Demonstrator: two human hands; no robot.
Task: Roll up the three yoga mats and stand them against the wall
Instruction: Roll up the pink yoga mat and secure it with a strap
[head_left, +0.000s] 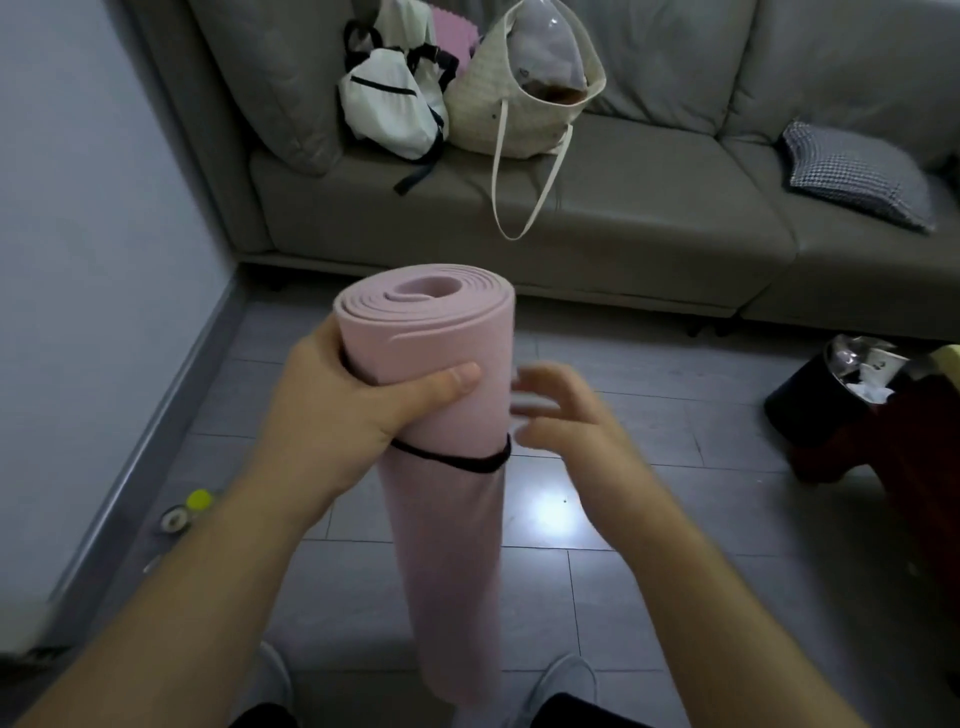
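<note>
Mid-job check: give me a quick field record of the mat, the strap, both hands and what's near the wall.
mat: pink yoga mat, rolled, held upright
strap: black band around the roll
left hand: left hand grips the roll near its top
right hand: right hand open beside the roll, blurred
wall: grey wall on the left, no mat against it
other mats: none in view

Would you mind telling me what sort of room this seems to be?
Most likely a home living room: a grey sofa with a checked cushion and bags, on a tiled floor.
</note>
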